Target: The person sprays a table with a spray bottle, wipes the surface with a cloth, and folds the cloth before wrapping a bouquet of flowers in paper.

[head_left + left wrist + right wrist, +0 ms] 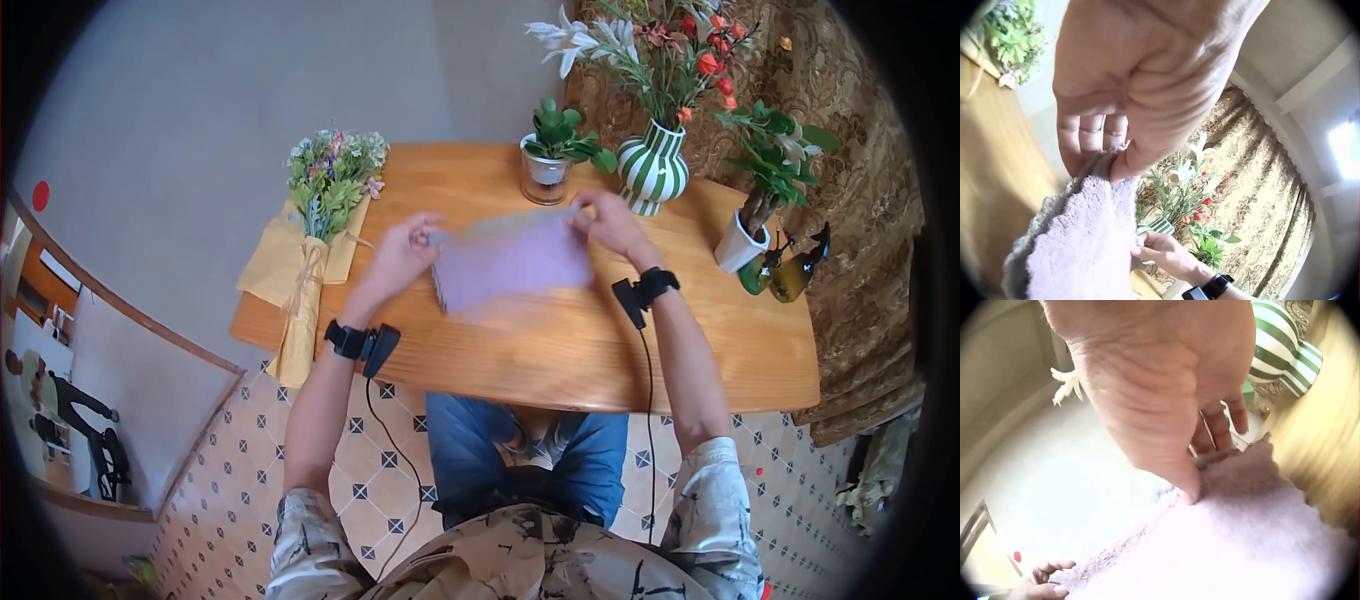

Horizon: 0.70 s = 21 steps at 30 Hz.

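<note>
Between the two hands hangs a light purple cloth (515,262), blurred in the head view and held over the wooden table. Its edge is scalloped, and the left wrist view shows a fuzzy surface on the cloth (1085,237) with a greyer layer behind it. My left hand (405,255) pinches one upper corner between thumb and fingers. At the opposite upper corner my right hand (612,226) pinches the edge, thumb in front as the right wrist view shows. Both wrists wear black straps with small cameras.
A wrapped bouquet (330,190) lies at the table's left. Toward the back right stand a potted plant in a glass (546,180), a green-striped vase (653,170) with flowers, a white pot (742,243) and dark glass ornaments (795,275). The wooden table (700,350) has a curved front edge.
</note>
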### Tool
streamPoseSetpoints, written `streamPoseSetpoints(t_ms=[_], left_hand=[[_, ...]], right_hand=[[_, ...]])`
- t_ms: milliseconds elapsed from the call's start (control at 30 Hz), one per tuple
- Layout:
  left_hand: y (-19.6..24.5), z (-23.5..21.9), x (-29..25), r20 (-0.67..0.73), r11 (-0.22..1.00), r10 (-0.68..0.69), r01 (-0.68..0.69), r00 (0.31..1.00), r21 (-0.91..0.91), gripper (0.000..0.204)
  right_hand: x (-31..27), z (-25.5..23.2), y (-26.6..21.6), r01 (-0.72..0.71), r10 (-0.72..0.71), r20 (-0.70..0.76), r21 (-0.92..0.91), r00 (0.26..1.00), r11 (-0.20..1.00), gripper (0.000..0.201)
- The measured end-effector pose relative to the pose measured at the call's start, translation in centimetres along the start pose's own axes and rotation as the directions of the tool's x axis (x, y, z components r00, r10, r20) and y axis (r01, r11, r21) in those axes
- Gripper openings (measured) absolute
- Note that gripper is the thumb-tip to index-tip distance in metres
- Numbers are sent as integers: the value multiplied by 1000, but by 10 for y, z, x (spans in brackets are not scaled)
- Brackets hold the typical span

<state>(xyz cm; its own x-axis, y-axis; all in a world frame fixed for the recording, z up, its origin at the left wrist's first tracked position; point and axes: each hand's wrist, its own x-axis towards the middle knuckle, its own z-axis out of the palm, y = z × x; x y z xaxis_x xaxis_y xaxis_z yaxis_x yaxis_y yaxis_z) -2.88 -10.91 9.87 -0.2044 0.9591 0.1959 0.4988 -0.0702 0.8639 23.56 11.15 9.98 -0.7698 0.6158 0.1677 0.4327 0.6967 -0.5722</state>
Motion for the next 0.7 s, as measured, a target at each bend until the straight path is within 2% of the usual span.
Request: streamPoseSetpoints(t_ms=[33, 67, 100, 133, 167, 200, 233, 267, 300, 333, 367, 400, 433, 467, 500, 567, 600, 667, 700], left_hand=[[12, -4, 5, -70, 999, 17, -15, 997, 29, 39], [22, -7, 9, -99, 995, 62, -55, 993, 78, 36], [31, -8, 8, -103, 996, 61, -53, 993, 74, 36], [40, -8, 7, -121, 977, 160, -140, 980, 158, 33], [44, -8, 4, -130, 944, 257, -220, 958, 244, 30], [41, -7, -2, -138, 946, 250, -212, 958, 244, 30], [37, -4, -12, -49, 928, 269, -246, 962, 278, 29], [32, -1, -23, 45, 908, 283, -282, 958, 310, 27], [22, 5, -34, 46, 909, 275, -276, 960, 312, 27], [10, 14, -46, 153, 929, 169, -209, 974, 305, 25], [-2, 22, -56, 259, 942, 60, -141, 964, 305, 23], [-11, 28, -65, 262, 943, 55, -137, 964, 305, 23], [-16, 34, -74, 322, 916, 110, -222, 940, 334, 23], [-22, 36, -79, 382, 883, 161, -306, 910, 357, 22], [-22, 36, -80, 382, 884, 156, -302, 911, 358, 22], [-23, 35, -83, 331, 875, 144, -277, 933, 398, 23], [-14, 33, -83, 332, 874, 142, -276, 933, 400, 23], [11, 30, -77, 328, 871, 26, -182, 944, 456, 30], [11, 30, -74, 328, 869, 29, -186, 944, 458, 30]], right_hand=[[-6, -12, -7, 18, -9, -174, 46, 985, 999, 25], [-12, -17, -8, 18, -11, -172, 43, 985, 999, 25], [-20, -21, -8, 123, -127, -281, -29, 951, 992, 21], [-30, -23, -7, 220, -245, -375, -109, 894, 969, 17], [-41, -23, -6, 224, -249, -368, -109, 896, 968, 17], [-53, -23, -4, 245, -270, -298, -119, 916, 962, 16], [-65, -20, -2, 267, -290, -227, -126, 930, 955, 14], [-78, -14, 1, 270, -291, -223, -120, 931, 955, 14], [-91, -5, 5, 225, -241, -103, -149, 965, 963, 14], [-102, 2, 7, 183, -183, 17, -183, 983, 966, 16], [-112, 7, 7, 181, -181, 19, -177, 983, 967, 16], [-120, 11, 7, 172, -159, 126, -92, 979, 981, 16], [-125, 14, 7, 153, -147, 232, -9, 962, 988, 17], [-126, 16, 8, 112, -114, 246, 24, 963, 993, 21], [-126, 16, 4, 112, -115, 249, 28, 962, 993, 21], [-125, 16, -9, 166, -174, 126, 71, 977, 984, 27], [-122, 20, -13, 167, -175, 125, 73, 977, 983, 27], [-111, 24, -20, 167, -167, 16, 24, 986, 986, 31], [-104, 27, -22, 169, -169, 11, 23, 986, 985, 31]])
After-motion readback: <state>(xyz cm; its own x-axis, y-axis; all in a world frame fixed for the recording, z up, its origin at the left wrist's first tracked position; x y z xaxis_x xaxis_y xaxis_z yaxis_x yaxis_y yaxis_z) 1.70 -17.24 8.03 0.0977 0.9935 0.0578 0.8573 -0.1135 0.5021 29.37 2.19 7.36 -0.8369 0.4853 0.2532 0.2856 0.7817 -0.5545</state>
